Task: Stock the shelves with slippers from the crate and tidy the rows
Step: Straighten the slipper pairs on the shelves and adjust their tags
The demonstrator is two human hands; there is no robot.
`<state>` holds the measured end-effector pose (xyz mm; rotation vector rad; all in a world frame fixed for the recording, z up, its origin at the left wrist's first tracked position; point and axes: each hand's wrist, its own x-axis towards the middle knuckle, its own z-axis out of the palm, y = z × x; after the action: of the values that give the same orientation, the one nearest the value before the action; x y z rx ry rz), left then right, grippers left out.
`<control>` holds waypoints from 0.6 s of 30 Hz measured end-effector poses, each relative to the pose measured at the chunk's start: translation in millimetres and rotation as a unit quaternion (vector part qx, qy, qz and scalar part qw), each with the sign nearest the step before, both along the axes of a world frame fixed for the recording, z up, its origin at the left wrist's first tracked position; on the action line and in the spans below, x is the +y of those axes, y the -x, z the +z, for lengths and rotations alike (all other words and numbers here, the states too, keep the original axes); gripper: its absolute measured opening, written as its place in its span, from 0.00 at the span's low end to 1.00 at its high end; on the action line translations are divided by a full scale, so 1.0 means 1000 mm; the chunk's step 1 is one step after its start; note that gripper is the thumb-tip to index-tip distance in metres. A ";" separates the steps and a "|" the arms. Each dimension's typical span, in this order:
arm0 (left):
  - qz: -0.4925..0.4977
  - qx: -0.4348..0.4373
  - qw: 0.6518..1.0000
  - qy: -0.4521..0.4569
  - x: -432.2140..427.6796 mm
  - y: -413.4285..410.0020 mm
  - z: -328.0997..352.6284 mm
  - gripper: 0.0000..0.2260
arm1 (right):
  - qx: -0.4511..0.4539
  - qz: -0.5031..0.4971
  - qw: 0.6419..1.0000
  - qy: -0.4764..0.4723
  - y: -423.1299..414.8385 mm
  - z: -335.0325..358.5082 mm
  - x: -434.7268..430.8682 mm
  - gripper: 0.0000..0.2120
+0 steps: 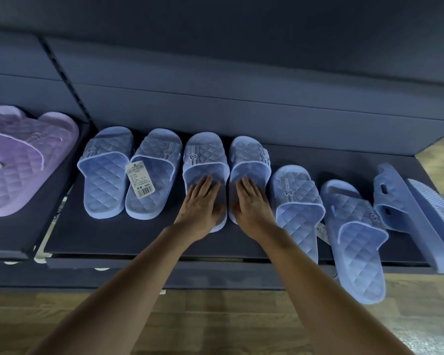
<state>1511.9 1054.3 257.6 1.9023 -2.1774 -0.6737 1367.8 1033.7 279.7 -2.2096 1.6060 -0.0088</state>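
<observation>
Dark blue shelf board (pixel 113 239) carries a row of pale blue quilted rubber slippers, and the middle pair (pixel 205 155) lies side by side with toes to the far side. The left hand (pixel 201 203) and right hand (pixel 253 204) each rest flat, fingers straight, on one insole, apparently squaring this pair. To the right, two skewed blue slippers (pixel 354 239) overhang the near edge, and a tipped blue slipper (pixel 405 216) stands on its side. Lilac slippers (pixel 23 162) lie far left. The next move likely calls for pushing the skewed ones back into line.
</observation>
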 end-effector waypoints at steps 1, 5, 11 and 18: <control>-0.003 0.007 1.000 -0.002 0.001 -0.003 0.003 0.27 | -0.001 -0.008 1.000 0.007 0.000 0.003 0.003 0.28; -0.003 0.028 1.000 0.010 0.015 -0.012 0.019 0.25 | -0.025 -0.034 0.998 0.052 0.004 0.014 0.025 0.28; 0.004 0.080 0.996 0.045 0.052 -0.012 0.047 0.22 | -0.046 -0.079 0.995 0.046 0.030 0.038 0.068 0.27; -0.032 0.068 0.995 0.072 0.065 -0.004 0.075 0.28 | -0.043 -0.131 0.988 0.063 0.071 0.061 0.112 0.30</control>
<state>1516.3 1119.3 332.4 1.6712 -2.1468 -0.6192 1297.1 1145.7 340.9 -2.0390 1.8793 -0.2838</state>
